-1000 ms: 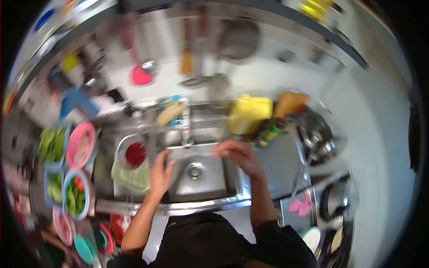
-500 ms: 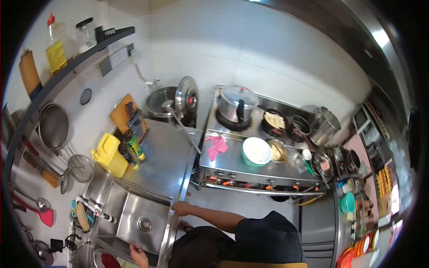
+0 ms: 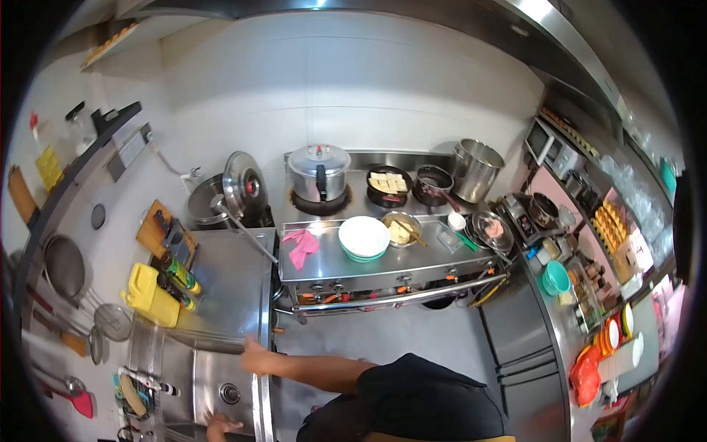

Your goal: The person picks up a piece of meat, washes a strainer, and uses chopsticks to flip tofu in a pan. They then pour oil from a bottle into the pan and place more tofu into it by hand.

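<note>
My right hand (image 3: 258,358) is over the right rim of the steel sink (image 3: 210,372), its fingers curled in and nothing showing in them. Lower down, at the bottom of the view, my left hand (image 3: 221,426) hangs over the basin with fingers stretched apart, holding nothing. The faucet (image 3: 151,381) reaches in from the wall on the left. A round drain (image 3: 230,393) shows in the basin floor between the two hands.
A yellow jug (image 3: 153,298), bottles (image 3: 180,272) and a knife block (image 3: 179,239) stand on the left counter. Along the stove sit a pressure cooker (image 3: 319,173), a pan of pale slices (image 3: 389,186), a white-and-green bowl (image 3: 364,238) and a pink cloth (image 3: 300,247).
The view has swung right, so the stove sits nearer the middle. My right hand has come up off the sink rim and curled. My left hand has stayed low over the basin.
</note>
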Demonstrator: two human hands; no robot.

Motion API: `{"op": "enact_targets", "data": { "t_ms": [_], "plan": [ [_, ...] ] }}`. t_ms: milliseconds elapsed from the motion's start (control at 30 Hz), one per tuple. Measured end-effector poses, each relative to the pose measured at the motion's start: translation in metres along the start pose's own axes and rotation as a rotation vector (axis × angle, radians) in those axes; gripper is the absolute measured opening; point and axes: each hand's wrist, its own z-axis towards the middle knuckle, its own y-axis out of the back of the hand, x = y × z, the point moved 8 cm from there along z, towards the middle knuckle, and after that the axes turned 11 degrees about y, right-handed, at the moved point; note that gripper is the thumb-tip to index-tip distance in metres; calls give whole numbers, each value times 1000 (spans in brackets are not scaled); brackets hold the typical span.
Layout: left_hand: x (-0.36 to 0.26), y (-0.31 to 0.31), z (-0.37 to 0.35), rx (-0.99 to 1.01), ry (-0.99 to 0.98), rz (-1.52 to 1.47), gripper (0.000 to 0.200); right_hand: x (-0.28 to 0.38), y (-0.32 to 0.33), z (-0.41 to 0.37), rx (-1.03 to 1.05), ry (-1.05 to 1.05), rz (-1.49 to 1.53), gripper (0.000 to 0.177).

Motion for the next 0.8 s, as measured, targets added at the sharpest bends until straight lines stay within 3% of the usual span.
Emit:
{"op": "enact_targets", "data": {
  "t_ms": [67,133,167,200,233,267,300,367,400,433,500,567,633,700,800],
  "plan": [
    [18,21,-15,-263,103,-227,25,22,14,-112,-163,170,759,40],
    [15,39,-40,-541,136,-462,30,-25,-6,-190,-325,197,1317,35],
    [8,36,-50,-425,213,-443,30,-110,-48,-211,-468,131,1265,35],
    [1,32,-62,-308,287,-413,36,-189,-67,-258,-558,-145,490,34],
    [-11,20,-70,-191,356,-384,44,-230,-70,-329,-572,-513,398,33],
    [-46,11,-83,-187,267,-232,39,-246,-57,-404,-726,-716,306,27],
    [-49,-15,-81,-101,298,-242,35,-267,-58,-468,-884,-824,489,24],
    [-66,-78,-80,73,360,-263,34,-345,-71,-568,-1113,-1143,198,20],
    [-87,-100,-82,72,313,-315,33,-369,-74,-612,-1246,-1228,160,24],
    [-109,-118,-88,-144,215,-632,38,-385,-66,-654,-1375,-1307,118,30],
    [-171,-159,-102,-129,-14,-186,42,-421,-48,-709,-1421,-1295,97,41],
    [-200,-217,-106,232,89,-13,42,-477,-40,-737,-1454,-1322,142,46],
    [-254,-244,-114,440,86,31,42,-546,-58,-742,-1500,-1289,196,48],
    [-319,-240,-123,378,-22,-51,40,-616,-75,-739,-1551,-1191,240,45],
    [-356,-255,-131,348,17,-164,40,-573,-31,-714,-1465,-1036,992,37]
  ]
}}
